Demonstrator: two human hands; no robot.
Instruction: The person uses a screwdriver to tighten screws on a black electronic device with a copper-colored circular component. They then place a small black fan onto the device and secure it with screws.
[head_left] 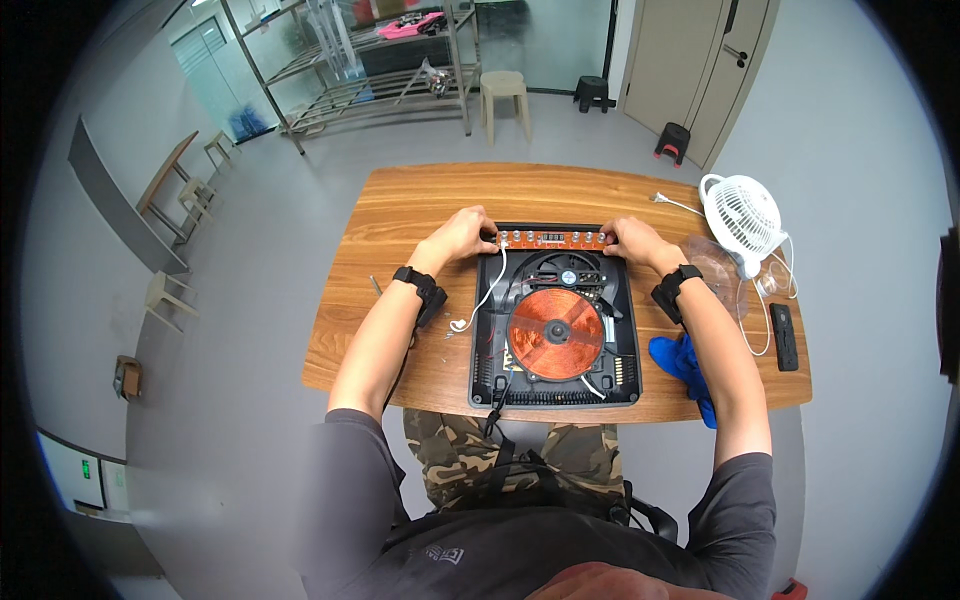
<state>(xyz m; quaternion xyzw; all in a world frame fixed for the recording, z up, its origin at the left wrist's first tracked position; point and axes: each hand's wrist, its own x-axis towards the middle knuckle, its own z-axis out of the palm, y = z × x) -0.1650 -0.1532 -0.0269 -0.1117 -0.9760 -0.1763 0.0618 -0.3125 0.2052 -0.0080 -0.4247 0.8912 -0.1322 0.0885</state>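
Note:
An opened induction cooker (485, 330) lies on the table, its black housing holding a round copper coil (540, 350) and a fan (566, 277). Across its far edge runs a narrow orange control board (552, 240) with several round silvery buttons and a small display. My left hand (462, 236) pinches the board's left end, and the right end is between the fingers of my right hand (640, 243). Whether the board rests fully in the housing, I cannot tell. From the board's left part a white cable (492, 290) hangs out over the housing's left side, its plug on the wood.
On the wooden table (400, 200), a white fan (742, 215) with its cord stands at the far right beside clear plastic packaging (712, 270). A black remote-like bar (784, 337) lies there too. Blue cloth (682, 365) sits under my right forearm. Small screws (447, 336) lie left of the cooker.

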